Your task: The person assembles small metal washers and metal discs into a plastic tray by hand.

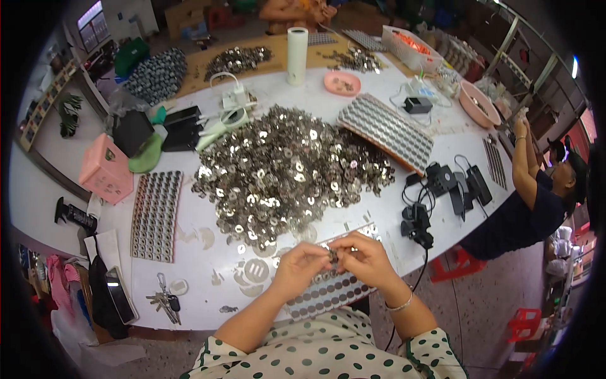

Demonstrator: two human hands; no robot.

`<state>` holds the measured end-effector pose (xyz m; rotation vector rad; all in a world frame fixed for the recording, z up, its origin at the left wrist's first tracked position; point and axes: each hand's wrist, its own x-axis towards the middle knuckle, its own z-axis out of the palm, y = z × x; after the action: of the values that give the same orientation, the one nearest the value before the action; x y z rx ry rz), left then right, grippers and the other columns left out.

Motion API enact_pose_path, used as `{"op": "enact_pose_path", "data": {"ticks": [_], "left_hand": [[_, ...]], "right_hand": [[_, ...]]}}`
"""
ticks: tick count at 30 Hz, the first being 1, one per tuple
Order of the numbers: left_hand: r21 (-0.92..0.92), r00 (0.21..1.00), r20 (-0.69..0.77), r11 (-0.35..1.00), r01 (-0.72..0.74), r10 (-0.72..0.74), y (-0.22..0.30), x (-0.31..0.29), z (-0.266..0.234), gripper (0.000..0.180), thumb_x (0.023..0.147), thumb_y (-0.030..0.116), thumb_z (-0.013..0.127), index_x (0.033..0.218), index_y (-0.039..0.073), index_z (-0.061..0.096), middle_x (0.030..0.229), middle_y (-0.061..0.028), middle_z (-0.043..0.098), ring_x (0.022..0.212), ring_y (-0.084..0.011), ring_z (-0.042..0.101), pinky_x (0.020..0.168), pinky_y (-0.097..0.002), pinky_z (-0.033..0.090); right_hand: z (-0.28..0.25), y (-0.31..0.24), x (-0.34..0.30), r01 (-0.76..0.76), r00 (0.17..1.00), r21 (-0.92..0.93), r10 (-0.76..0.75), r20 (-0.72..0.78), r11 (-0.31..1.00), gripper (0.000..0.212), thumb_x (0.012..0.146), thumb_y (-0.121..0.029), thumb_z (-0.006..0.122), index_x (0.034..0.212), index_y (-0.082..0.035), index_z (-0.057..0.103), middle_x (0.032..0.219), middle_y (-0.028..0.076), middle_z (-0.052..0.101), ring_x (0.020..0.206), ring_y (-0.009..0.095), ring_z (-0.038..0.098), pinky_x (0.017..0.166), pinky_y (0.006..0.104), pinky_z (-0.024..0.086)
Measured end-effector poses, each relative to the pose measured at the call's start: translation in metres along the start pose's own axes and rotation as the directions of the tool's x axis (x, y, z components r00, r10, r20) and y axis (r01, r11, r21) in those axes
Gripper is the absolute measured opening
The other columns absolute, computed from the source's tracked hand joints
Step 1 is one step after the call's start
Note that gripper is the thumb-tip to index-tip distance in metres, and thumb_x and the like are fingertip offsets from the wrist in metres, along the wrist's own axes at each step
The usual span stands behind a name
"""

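My left hand and my right hand meet fingertip to fingertip near the front edge of the table. Between them they pinch a small metal piece, mostly covered by the fingers. Beneath the hands lies a flat board with rows of round grey discs; my hands and wrists hide part of it. Just beyond rises a large heap of shiny metal discs, many with a hole or slot. Left of my hands, flat round pieces lie on the white tabletop.
A filled board lies left; another board leans on the heap's right side. Black devices with cables sit right. Keys and a phone lie front left. A person sits right; another person's hands show far back.
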<state>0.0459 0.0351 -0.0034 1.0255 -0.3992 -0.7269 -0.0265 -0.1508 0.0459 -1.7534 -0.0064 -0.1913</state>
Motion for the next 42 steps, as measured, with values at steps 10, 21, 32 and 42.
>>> {"op": "enact_pose_path", "data": {"ticks": [10,21,32,42], "left_hand": [[-0.041,0.985,0.173,0.999,0.019,-0.012,0.003,-0.006,-0.002,0.012,0.097,-0.001,0.064,0.108,0.002,0.061,0.104,-0.0101,0.067,0.086,-0.0154,0.068,0.076,-0.0279,0.056],[0.691,0.955,0.267,0.664,-0.284,0.13,0.028,-0.006,0.027,0.014,0.094,-0.003,0.062,0.107,0.002,0.059,0.112,-0.012,0.064,0.096,-0.0265,0.066,0.086,-0.0369,0.053],[0.82,0.83,0.539,0.136,-0.556,0.146,-0.005,-0.023,0.042,0.023,0.078,0.005,0.065,0.1,0.003,0.058,0.127,-0.0119,0.061,0.117,-0.0282,0.058,0.095,-0.0415,0.047],[0.813,0.812,0.573,0.049,-0.58,0.112,-0.013,-0.021,0.034,0.02,0.079,0.01,0.065,0.097,0.005,0.058,0.131,-0.0133,0.06,0.125,-0.0277,0.057,0.101,-0.0405,0.046]], "right_hand": [[-0.001,-0.019,-0.023,-0.416,0.902,0.441,0.422,0.09,0.795,0.019,0.096,0.0,0.063,0.114,0.005,0.064,0.091,0.009,0.069,0.068,0.013,0.067,0.055,0.0259,0.059],[-0.003,0.006,-0.03,-0.154,0.945,0.287,0.226,-0.237,0.945,0.028,0.091,0.002,0.067,0.119,0.0,0.062,0.091,0.006,0.065,0.076,0.011,0.065,0.06,0.0242,0.056],[-0.027,0.01,-0.043,-0.262,0.858,0.476,0.429,-0.282,0.839,0.02,0.094,0.001,0.065,0.114,0.004,0.062,0.092,0.009,0.066,0.064,0.009,0.065,0.041,0.0191,0.048],[-0.041,0.023,-0.046,-0.352,0.822,0.396,0.482,-0.302,0.848,0.02,0.092,0.001,0.069,0.112,0.003,0.066,0.09,0.007,0.069,0.058,0.007,0.063,0.039,0.0165,0.046]]}}
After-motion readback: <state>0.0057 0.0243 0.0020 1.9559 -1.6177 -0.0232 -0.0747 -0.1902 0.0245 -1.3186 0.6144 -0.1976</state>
